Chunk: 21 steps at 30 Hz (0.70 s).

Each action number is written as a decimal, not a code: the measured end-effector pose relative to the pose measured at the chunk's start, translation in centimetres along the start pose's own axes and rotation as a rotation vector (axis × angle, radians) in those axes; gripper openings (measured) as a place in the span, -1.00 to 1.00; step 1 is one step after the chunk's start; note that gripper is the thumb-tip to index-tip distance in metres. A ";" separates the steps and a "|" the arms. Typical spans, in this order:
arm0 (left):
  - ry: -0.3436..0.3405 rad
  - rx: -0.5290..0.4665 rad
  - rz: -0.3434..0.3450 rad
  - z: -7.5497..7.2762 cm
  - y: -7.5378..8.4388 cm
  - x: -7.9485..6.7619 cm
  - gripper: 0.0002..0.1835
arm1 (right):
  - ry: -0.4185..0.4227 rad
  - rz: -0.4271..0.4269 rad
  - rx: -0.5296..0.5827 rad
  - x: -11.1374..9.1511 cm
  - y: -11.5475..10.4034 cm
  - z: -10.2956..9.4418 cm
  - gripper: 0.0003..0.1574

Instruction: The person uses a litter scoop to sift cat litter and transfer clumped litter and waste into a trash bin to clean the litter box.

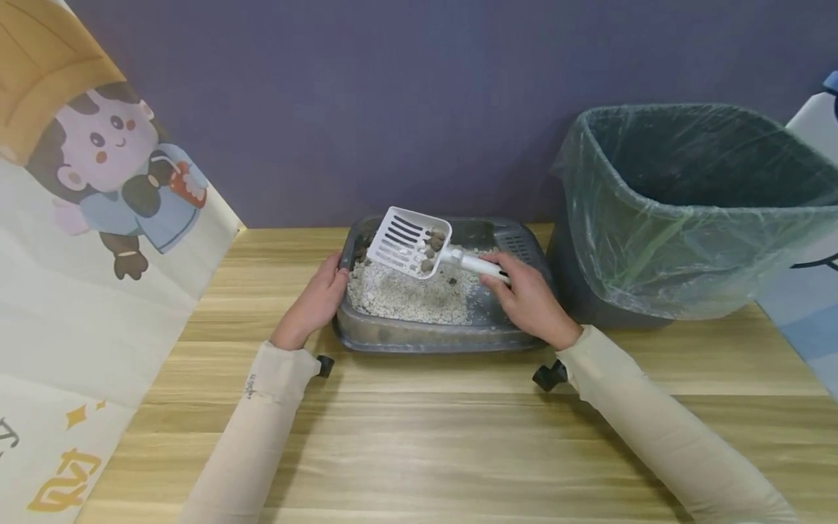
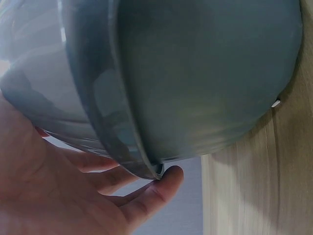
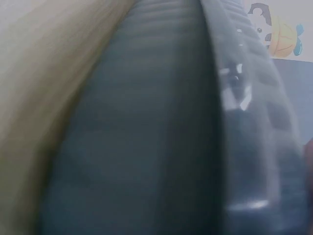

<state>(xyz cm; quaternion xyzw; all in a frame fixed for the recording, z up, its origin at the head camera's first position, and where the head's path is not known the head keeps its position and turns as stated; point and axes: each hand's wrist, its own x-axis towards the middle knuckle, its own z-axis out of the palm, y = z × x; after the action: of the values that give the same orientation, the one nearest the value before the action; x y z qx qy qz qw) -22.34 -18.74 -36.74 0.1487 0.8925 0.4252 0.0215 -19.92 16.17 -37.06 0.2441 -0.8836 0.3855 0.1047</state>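
Note:
A grey litter box (image 1: 432, 338) holding pale granular litter (image 1: 409, 298) sits on the wooden table. At its left end, my left hand (image 1: 316, 300) grips the rim; the left wrist view has the fingers (image 2: 151, 198) bent about the rim's lip, beside the box's smooth outer wall (image 2: 205, 78). My right hand (image 1: 532, 300) holds the handle of a white slotted litter scoop (image 1: 452, 255) over the litter. Several brown and whitish clumps (image 1: 430, 251) lie in the scoop near its neck. Blurred box wall (image 3: 127, 132) fills most of the right wrist view.
To the right of the box stands a tall dark bin (image 1: 694, 145) lined with a clear plastic bag (image 1: 661, 262). A purple-grey wall (image 1: 366, 109) rises behind the table (image 1: 419, 437). A cartoon-printed sheet (image 1: 65, 313) covers the left side.

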 end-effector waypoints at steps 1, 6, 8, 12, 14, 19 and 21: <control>0.002 0.001 0.001 0.0 0.1 0.0 -0.43 | 0.001 0.001 0.003 0.0 -0.2 -0.3 -0.52; 0.002 0.002 0.002 0.1 0.3 -0.1 -0.44 | 0.035 -0.022 -0.025 0.0 -2.5 -2.9 -0.51; -0.002 0.000 -0.002 0.0 0.4 -0.1 -0.43 | 0.066 -0.043 -0.058 -0.1 -3.9 -4.4 -0.53; -0.010 -0.002 -0.010 0.0 0.4 -0.2 -0.43 | 0.146 -0.077 -0.172 -0.2 -6.5 -7.5 -0.58; -0.009 -0.003 -0.010 0.0 0.4 -0.2 -0.43 | 0.187 -0.076 -0.234 -0.4 -7.7 -9.1 -0.58; -0.001 0.001 -0.014 0.1 0.2 -0.2 -0.43 | 0.273 -0.005 -0.361 -1.2 -9.6 -13.3 -0.56; -0.001 0.005 -0.021 0.1 0.1 -0.2 -0.42 | 0.325 0.033 -0.411 -1.5 -9.8 -14.9 -0.54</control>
<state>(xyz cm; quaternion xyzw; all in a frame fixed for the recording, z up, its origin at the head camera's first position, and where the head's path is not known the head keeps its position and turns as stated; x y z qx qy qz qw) -22.10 -18.71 -36.74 0.1394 0.8952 0.4226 0.0263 -13.66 21.90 -21.31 0.1380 -0.9189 0.2337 0.2864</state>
